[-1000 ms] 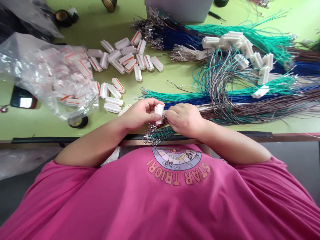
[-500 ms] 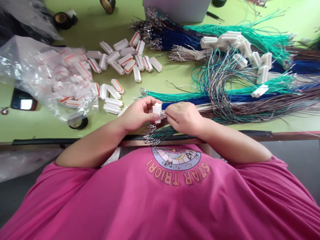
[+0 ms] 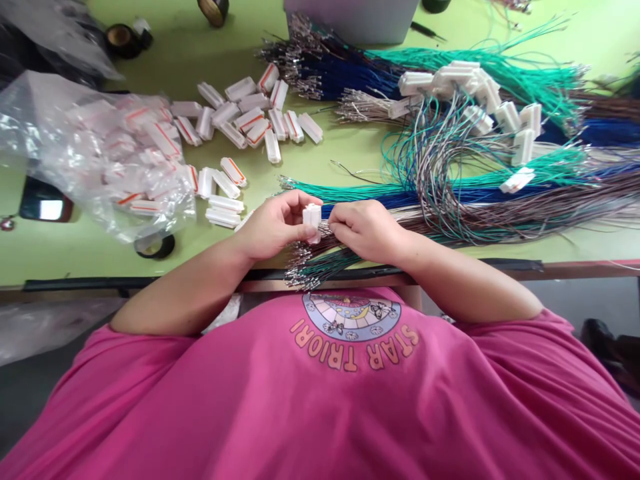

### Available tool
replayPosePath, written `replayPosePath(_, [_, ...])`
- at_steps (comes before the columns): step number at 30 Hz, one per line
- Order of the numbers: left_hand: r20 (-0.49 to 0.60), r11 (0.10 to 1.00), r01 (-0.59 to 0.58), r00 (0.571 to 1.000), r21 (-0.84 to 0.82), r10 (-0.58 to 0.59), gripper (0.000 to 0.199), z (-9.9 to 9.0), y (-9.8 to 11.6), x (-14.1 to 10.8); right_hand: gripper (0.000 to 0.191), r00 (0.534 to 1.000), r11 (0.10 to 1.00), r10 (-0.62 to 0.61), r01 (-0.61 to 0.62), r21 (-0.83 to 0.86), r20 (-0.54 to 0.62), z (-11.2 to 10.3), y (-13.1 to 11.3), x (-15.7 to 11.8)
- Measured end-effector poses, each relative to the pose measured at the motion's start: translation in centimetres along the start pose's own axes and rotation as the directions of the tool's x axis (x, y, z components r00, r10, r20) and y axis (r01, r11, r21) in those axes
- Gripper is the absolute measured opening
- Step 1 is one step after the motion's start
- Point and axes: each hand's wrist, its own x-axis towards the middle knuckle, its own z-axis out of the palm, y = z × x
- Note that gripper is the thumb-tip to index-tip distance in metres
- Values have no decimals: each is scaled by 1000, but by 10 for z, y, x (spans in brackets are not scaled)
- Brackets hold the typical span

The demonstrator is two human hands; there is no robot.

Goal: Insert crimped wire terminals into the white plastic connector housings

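Note:
Between the thumb and fingers of my left hand (image 3: 275,225) a white plastic connector housing (image 3: 312,223) is held upright. My right hand (image 3: 367,230) is closed in a pinch just right of the housing. Whatever its fingertips hold is hidden. Beneath both hands run bundles of wires: green wires (image 3: 345,193) on the far side, brown and white ones in the middle, and dark green wires (image 3: 327,270) nearest me. Metal terminals (image 3: 300,272) tip their left ends. Loose white housings (image 3: 225,203), some with an orange strip, lie left of my left hand.
A clear plastic bag (image 3: 45,113) full of housings lies left. Wired housings (image 3: 455,80) rest on tangled wires at the right. Further wire bundles (image 3: 340,73) and a grey box (image 3: 353,20) are at the back. Black tape rolls (image 3: 156,247) and a phone (image 3: 46,200) lie left.
The whole view has shifted slightly. My right hand has turned a little at the housing; my left hand keeps its hold on it.

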Motion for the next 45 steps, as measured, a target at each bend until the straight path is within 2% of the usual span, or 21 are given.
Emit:
replayPosePath(7, [3,997,-25,1000,77,25,57,5,-3,0,24,999,999,-35,35,5,26,7,-1,3])
replayPosePath(15, [12,996,-12,1000,91,11,53,8,-2,-1,21,997,999,41,-43,33,63,10,-1,7])
replayPosePath(18, [10,996,-20,1000,86,20,53,9,-2,-1,23,999,999,27,-28,18,47,10,-2,8])
replayPosePath(20, [5,995,-35,999,89,35,53,9,-2,-1,25,999,1000,-23,22,18,44,3,2,7])
replayPosePath(23, [-17,992,-52,998,111,54,52,5,-1,-1,25,994,994,-110,110,-8,-9,-20,19,3])
replayPosePath(25, [-17,985,-26,999,168,29,51,2,0,-2,23,991,985,-119,112,-131,-52,-37,35,0])
replayPosePath(28, [23,951,56,998,304,-66,51,-1,3,-4,19,998,927,-61,65,-368,22,-51,54,-2])
replayPosePath(31, [63,924,97,990,370,-129,50,-2,5,-6,20,997,896,-18,51,-441,78,-51,61,-2])
replayPosePath(36, [103,933,77,987,353,-120,46,-1,8,-6,22,998,927,14,8,-374,57,-49,58,-2])
replayPosePath(45, [129,937,67,985,343,-117,41,0,10,-7,23,993,896,-31,78,-438,113,-50,55,-2])
